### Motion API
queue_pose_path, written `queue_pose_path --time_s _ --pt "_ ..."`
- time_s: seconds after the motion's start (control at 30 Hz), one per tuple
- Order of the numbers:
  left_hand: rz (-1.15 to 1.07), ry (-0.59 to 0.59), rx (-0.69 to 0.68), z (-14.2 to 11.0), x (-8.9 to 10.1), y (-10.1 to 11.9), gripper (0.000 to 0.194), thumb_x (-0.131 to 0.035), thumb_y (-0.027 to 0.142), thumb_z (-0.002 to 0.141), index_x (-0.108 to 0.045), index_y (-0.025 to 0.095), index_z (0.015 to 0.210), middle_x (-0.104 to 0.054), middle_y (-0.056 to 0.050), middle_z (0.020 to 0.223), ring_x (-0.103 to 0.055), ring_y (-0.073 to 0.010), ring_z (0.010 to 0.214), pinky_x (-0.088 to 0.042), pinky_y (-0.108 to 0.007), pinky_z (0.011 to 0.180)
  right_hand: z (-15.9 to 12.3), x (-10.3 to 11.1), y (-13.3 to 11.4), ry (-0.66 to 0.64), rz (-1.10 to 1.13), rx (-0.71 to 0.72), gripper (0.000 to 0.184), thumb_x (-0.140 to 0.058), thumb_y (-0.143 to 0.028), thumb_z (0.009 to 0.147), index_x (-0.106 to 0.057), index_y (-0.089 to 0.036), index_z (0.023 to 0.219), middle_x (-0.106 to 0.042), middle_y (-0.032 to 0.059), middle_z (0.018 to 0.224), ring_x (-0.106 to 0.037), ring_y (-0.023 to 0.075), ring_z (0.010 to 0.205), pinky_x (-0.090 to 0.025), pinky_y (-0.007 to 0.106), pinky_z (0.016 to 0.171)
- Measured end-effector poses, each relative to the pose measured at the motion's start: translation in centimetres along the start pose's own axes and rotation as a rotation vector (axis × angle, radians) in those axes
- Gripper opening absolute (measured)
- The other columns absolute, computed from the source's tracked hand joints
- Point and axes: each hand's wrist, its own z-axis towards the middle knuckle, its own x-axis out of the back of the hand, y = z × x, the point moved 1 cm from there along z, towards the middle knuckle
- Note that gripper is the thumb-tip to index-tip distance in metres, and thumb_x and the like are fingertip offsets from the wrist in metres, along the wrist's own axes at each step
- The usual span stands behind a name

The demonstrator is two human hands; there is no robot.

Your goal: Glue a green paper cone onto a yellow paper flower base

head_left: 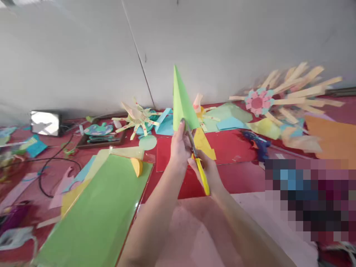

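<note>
At the center of the frame, our left hand [180,147] pinches the folded green paper [182,105] near its lower edge, point upward. Our right hand [208,168], just below and to the right, grips the yellow-handled scissors [203,174], blades against the paper's lower edge.

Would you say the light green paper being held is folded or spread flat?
Folded: the light green paper narrows to a pointed tip, with a lengthwise crease.

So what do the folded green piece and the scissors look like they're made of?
Green piece: matte paper, judging by its crisp creases. Scissors: grey, shiny blades suggest metal; the smooth yellow handles are probably plastic.
</note>
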Motion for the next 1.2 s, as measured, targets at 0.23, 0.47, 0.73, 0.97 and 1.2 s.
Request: queue_pose_path --time_s 0.23,0.47,0.73,0.97,1.2 --pt "0.005 -0.013 -0.098 1.0 1.3 1.9 0.011 -0.063 0.03 0.081 -0.067 0.021 0.078 -0.072 -0.002 0.096 -0.057 -0.0185 0.117 -0.041 -0.032 0.104 -0.2 -0.5 -0.8 -0.101 -0.041 -0.01 0.034 -0.058 -0.047 0.076 -0.059 -0.018 0.094 -0.04 -0.0049 0.06 -0.034 0.0085 0.053 -0.029 0.02 0.048" --pt "-0.031 -0.03 -0.134 1.7 2.0 2.5 0.012 -0.063 0.033 0.082 -0.068 0.021 0.081 -0.072 -0.001 0.087 -0.061 -0.0164 0.109 -0.043 -0.031 0.101 -0.4 -0.6 -1.3 -0.093 -0.055 -0.019 0.032 -0.056 -0.048 0.077 -0.058 -0.018 0.089 -0.047 -0.0033 0.063 -0.038 0.0084 0.053 -0.031 0.02 0.049" --pt "-0.039 0.001 -0.116 1.6 1.7 2.6 0.012 -0.06 0.029 0.084 -0.068 0.021 0.083 -0.073 -0.001 0.088 -0.059 -0.0166 0.113 -0.042 -0.029 0.101 -0.3 -0.5 -1.4 -0.028 -0.057 -0.014 0.034 -0.055 -0.05 0.077 -0.058 -0.019 0.089 -0.054 0.0004 0.07 -0.048 0.0119 0.061 -0.037 0.021 0.053" --pt "-0.004 -0.016 -0.017 0.8 1.3 1.0 0.014 -0.061 0.027 0.084 -0.068 0.019 0.092 -0.072 -0.002 0.088 -0.061 -0.0166 0.109 -0.041 -0.027 0.101 -0.5 -0.2 -2.3 -0.018 0.023 -0.087 0.034 -0.055 -0.054 0.078 -0.054 -0.021 0.085 -0.042 -0.0064 0.054 -0.037 0.0082 0.047 -0.031 0.02 0.045" --pt "0.018 0.031 0.032 0.6 1.1 0.5 0.014 -0.06 0.025 0.084 -0.068 0.017 0.093 -0.071 -0.002 0.082 -0.063 -0.0165 0.105 -0.042 -0.026 0.098 -0.7 -0.3 -2.2 0.021 0.098 -0.133 0.037 -0.051 -0.059 0.08 -0.052 -0.022 0.08 -0.035 -0.0093 0.044 -0.033 0.0075 0.038 -0.029 0.02 0.04"
